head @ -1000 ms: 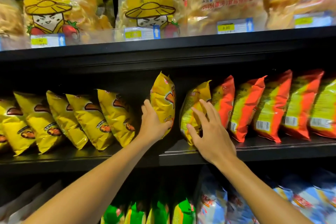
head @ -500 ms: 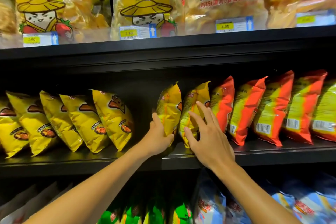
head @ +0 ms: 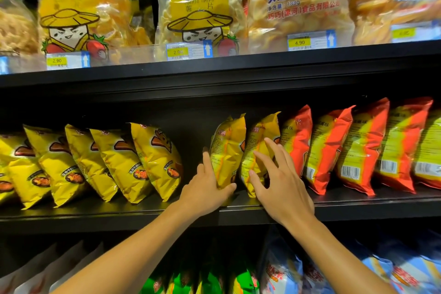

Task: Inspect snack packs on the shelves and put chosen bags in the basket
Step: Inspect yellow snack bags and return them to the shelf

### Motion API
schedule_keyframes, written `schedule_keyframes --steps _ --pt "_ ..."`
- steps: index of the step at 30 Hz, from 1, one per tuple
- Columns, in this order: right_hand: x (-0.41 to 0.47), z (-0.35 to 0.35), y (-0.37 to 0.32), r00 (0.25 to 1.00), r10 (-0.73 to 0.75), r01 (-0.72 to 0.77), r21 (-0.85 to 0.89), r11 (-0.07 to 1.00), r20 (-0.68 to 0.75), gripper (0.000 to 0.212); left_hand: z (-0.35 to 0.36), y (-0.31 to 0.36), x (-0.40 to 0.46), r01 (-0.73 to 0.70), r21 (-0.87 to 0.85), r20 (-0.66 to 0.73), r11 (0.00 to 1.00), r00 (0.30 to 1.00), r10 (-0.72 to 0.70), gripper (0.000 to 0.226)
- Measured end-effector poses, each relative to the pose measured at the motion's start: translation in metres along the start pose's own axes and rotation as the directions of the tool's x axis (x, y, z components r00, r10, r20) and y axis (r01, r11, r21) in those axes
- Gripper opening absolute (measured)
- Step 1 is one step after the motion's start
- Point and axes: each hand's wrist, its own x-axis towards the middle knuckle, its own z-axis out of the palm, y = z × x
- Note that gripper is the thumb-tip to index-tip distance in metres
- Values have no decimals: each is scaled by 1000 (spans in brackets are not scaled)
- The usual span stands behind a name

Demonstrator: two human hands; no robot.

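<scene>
On the middle shelf (head: 119,212) a yellow snack bag (head: 229,145) stands upright on its bottom edge. My left hand (head: 205,191) grips its lower part, with the fingers up its left side and the thumb across the bottom front. Just to its right stands a second yellow bag (head: 262,131). My right hand (head: 281,186) rests on this bag's front with the fingers spread and nearly straight. No basket is in view.
A leaning row of yellow bags (head: 114,162) fills the shelf's left, with a dark gap before the held bag. Red-and-yellow bags (head: 358,150) stand to the right. Clear chip bags (head: 198,7) and price tags (head: 299,42) line the top shelf. Green bags (head: 210,281) and blue bags (head: 393,274) sit below.
My left hand has brought the yellow bag down and to the right, standing it on the shelf close beside the second yellow bag. My right hand has stayed on that second bag.
</scene>
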Motion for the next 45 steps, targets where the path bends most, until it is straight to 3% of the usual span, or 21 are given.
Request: schedule_keyframes --steps 5,9,14,18,22,27,30,34,39,45 --pt "1 -2 3 998 -5 6 27 1000 -58 50 -17 -28 -34 -131 -28 -171 991 977 125 96" --pt "1 -3 3 992 -39 48 71 996 -118 51 -51 -94 -58 -299 213 -402 930 841 362 64" --pt "-5 -4 -26 959 -162 187 87 979 -233 55 -72 -192 -62 -214 396 -343 893 867 360 63" --pt "-6 15 -91 927 -350 368 163 915 -132 59 -65 -212 -63 -196 433 -311 880 884 350 60" --pt "9 55 -157 973 -213 174 316 933 93 76 -61 -217 -58 -170 426 -322 889 889 324 58" --pt "35 110 -197 949 80 -135 163 977 306 102 -56 -218 -59 -158 423 -316 892 897 309 58" --pt "46 126 -193 926 203 -234 60 970 320 94 -58 -218 -60 -159 408 -315 899 900 302 60" --pt "46 126 -182 951 191 -213 67 975 244 60 -60 -217 -62 -171 370 -331 913 894 302 62" --pt "23 84 -180 991 88 -115 297 948 101 68 -58 -221 -58 -188 350 -361 918 877 317 63" --pt "-26 -3 -176 1000 23 -17 481 877 -7 64 -67 -219 -64 -255 291 -374 922 857 355 65"
